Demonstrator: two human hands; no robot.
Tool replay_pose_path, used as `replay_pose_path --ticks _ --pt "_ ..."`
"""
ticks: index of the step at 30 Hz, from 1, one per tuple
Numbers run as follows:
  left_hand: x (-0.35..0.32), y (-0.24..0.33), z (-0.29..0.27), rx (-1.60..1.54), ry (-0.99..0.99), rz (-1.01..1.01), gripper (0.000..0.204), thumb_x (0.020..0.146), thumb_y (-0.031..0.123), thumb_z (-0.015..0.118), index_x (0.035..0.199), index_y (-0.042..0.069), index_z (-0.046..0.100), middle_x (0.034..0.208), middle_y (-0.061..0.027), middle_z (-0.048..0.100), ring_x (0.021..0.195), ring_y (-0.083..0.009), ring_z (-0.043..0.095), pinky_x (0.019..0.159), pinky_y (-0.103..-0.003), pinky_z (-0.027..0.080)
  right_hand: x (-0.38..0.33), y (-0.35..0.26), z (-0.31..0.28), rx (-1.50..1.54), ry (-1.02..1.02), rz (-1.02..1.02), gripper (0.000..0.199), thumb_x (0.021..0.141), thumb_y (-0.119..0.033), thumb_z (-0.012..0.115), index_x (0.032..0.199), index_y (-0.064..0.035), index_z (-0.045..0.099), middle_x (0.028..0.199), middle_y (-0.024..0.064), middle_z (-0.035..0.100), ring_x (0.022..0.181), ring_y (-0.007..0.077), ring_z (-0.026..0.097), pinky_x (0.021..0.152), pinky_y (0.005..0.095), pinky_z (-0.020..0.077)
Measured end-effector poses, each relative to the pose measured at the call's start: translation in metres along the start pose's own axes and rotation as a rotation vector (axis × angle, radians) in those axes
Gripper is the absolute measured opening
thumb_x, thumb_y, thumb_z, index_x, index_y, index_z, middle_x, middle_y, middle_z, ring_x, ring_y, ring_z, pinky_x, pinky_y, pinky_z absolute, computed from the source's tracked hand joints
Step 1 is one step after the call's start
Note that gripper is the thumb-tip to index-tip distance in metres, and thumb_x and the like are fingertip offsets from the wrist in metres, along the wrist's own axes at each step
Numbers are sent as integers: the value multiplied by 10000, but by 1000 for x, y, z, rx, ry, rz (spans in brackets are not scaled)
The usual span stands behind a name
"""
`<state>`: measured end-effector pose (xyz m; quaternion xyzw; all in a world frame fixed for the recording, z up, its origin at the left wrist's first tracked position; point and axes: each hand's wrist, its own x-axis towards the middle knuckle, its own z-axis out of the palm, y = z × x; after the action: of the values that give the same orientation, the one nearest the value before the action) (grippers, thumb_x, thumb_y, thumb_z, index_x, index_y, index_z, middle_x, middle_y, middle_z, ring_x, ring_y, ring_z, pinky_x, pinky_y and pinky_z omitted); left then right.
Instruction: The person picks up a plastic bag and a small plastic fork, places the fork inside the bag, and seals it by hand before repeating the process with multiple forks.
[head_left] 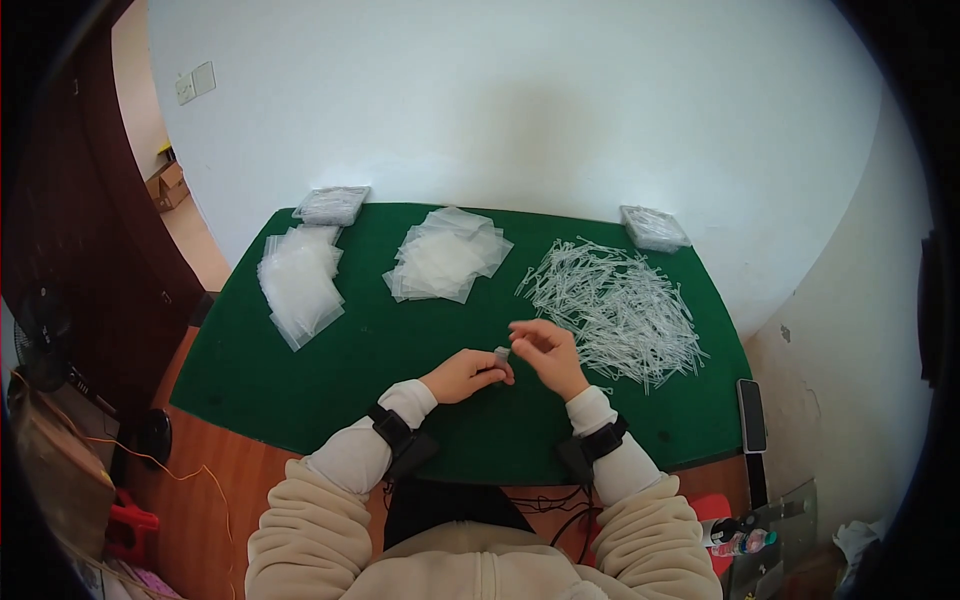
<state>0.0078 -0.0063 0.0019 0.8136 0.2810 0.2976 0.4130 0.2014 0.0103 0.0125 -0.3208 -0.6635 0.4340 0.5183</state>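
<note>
Two hands meet near the middle of the green table (380, 385), close together but not clasped. The left hand (468, 376) pinches a small, shiny, see-through piece (502, 355) between thumb and finger; it is too small to tell what it is. The right hand (552, 358) is just beside it, at 2 o'clock, with its thumb and pointing finger apart.

Counting from the hands, with 12 at the wall, a big messy heap of thin clear sticks (625, 315) with loops lies at 2 o'clock. One pile of clear bags (447, 262) is at 11, and another bag pile (300, 285) is at 10. A full clear pack (333, 206) sits between 10 and 11, and a second pack (655, 228) between 1 and 2.
</note>
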Motion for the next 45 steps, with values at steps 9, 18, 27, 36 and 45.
replay_pose_path --ticks 9,18,27,36,45 --pt "0 0 0 -27 -9 -14 188 903 143 500 982 7 603 916 -62 649 867 -154 601 808 -277 450 5 28 -53 -1482 225 122 174 719 -223 642 839 -96 637 866 93 568 852 275 536 768 447 385" --pt "0 -2 1 -201 134 -82 202 918 147 483 988 -16 580 911 -63 643 870 -133 602 792 -261 460 4 35 -48 -1456 182 97 74 747 -193 578 741 -130 616 809 58 581 824 261 538 733 423 369" --pt "1 -9 -2 -377 306 -123 222 928 148 471 1026 -32 556 956 -111 634 904 -172 614 814 -280 477 9 16 -33 -878 225 -107 39 785 -89 581 820 -77 592 766 46 563 680 184 536 632 327 410" --pt "-2 -9 1 -424 179 -160 215 927 144 464 1028 -25 551 940 -97 636 868 -152 608 796 -271 474 -1 6 4 58 -126 23 437 842 2 517 1254 -41 379 777 14 541 530 69 466 479 192 384" --pt "2 -7 -2 -444 138 -163 197 928 132 460 1008 -25 549 915 -77 630 836 -127 586 775 -260 465 0 -5 5 223 -107 119 477 833 21 510 1282 -44 363 776 44 549 508 74 474 450 200 390"
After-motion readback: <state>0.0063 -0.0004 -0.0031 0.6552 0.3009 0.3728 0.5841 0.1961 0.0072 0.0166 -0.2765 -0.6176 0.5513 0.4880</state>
